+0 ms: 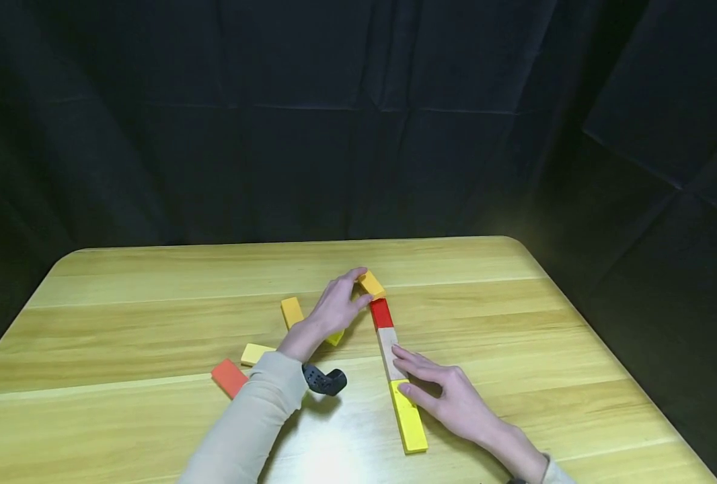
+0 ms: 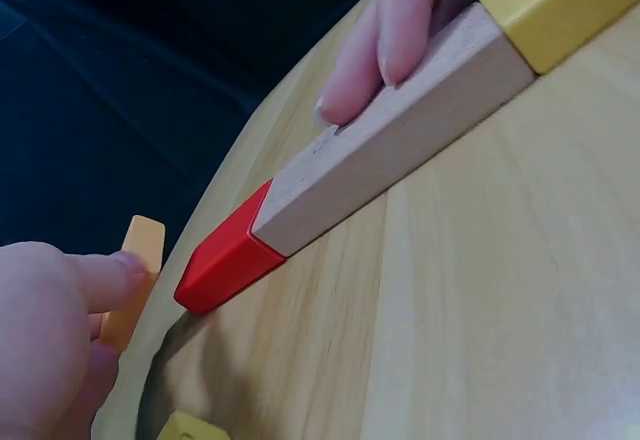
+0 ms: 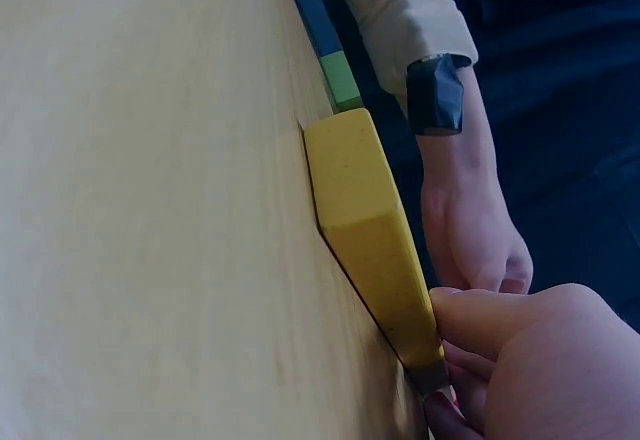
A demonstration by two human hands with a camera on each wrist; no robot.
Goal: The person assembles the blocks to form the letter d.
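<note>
The left hand (image 1: 336, 302) pinches a smooth orange rectangular block (image 1: 373, 285) between thumb and fingers at the far end of a row, angled off its line, with a gap to its neighbour in the left wrist view. The row runs toward the person: a glossy red block (image 1: 381, 313), a longer bare pale-wood block (image 1: 389, 349), then a long bright-yellow block (image 1: 408, 420). The right hand (image 1: 452, 396) is loosely spread and grips nothing firmly — its fingers touch the pale block, its thumb the yellow one. The orange piece should be light, stiff and hard to damage, probably painted wood; its smooth faces might slip a little, so the opposite long sides look the best hold, leaving the ends free. Left of the row lie another orange block (image 1: 292, 309), a pale-yellow block (image 1: 255, 353) and a coral-red block (image 1: 228, 377), partly behind the left arm. The wood-grained tabletop (image 1: 516, 323) is flat, with a bright glare near the person — and dark, creased cloth (image 1: 274, 168) hangs behind and to the right.
</note>
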